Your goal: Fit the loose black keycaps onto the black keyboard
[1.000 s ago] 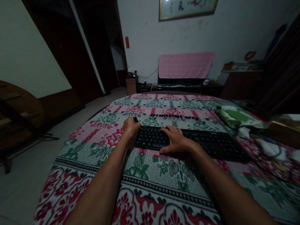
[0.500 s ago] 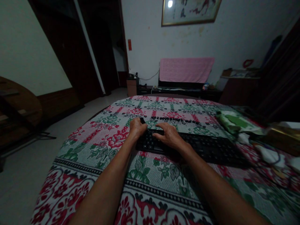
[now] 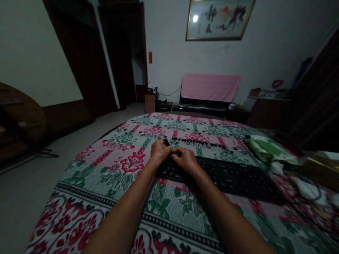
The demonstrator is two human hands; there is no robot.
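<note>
A black keyboard (image 3: 238, 176) lies at a slant on the flowered tablecloth. My left hand (image 3: 160, 151) is closed over its left end, and a small dark piece (image 3: 166, 141) sticks up past the fingers; its kind is unclear. Fingers curled into a pinch, my right hand (image 3: 184, 159) meets the left fingertips above the keyboard's upper left part. Whatever lies between those right fingertips is hidden. Beyond the keyboard, several small black pieces that look like keycaps (image 3: 201, 143) form a long row on the cloth.
On the right lie a green and white packet (image 3: 270, 148), crumpled white tissue (image 3: 277, 167), a cable and a gold-coloured box (image 3: 321, 167). A pink cloth (image 3: 210, 86) hangs over a dark screen by the far wall. The table's left edge borders the floor.
My right hand has moved left to meet my left hand, its spread fingers now closed into a pinch. The left hand keeps its closed hold. The camera view has tilted slightly upward.
</note>
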